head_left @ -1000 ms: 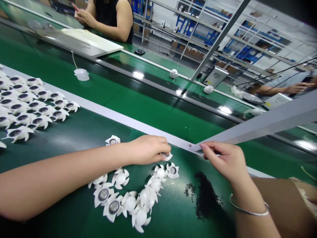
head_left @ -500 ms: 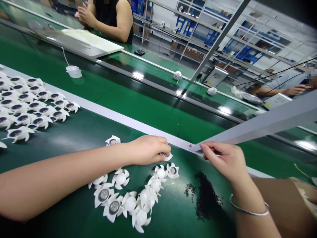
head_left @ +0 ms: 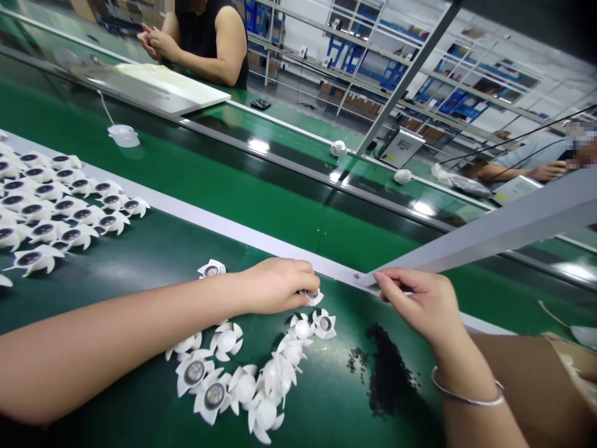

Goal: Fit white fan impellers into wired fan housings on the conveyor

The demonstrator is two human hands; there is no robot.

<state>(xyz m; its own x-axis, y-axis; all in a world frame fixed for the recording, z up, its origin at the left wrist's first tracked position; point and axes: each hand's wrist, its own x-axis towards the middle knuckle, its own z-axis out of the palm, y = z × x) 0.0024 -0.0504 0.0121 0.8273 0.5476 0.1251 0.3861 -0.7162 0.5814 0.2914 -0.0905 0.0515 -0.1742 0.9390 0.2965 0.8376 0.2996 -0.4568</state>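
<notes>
Near the far edge of the dark green belt (head_left: 116, 264), the left hand (head_left: 277, 286) curls over a small white plastic rotor (head_left: 314, 298), its fingertips pinching the piece and hiding most of it. The right hand (head_left: 420, 302) reaches to the grey rail (head_left: 261, 239), thumb and forefinger pressed together at its edge; you cannot tell whether anything lies between them. A silver bangle (head_left: 466, 389) circles the right wrist. Below the hands, more rotors (head_left: 214, 395) lie in a loose curve, some showing dark centres and others white domes, just beside a scatter of black granules (head_left: 389, 373). A larger group of rotors (head_left: 46, 211) sits beyond, cut off by the frame's left edge. Across the line, a co-worker's hands (head_left: 153, 43) meet in front of a dark sleeveless top, and the label on a grey box (head_left: 400, 148) is too small to read.
</notes>
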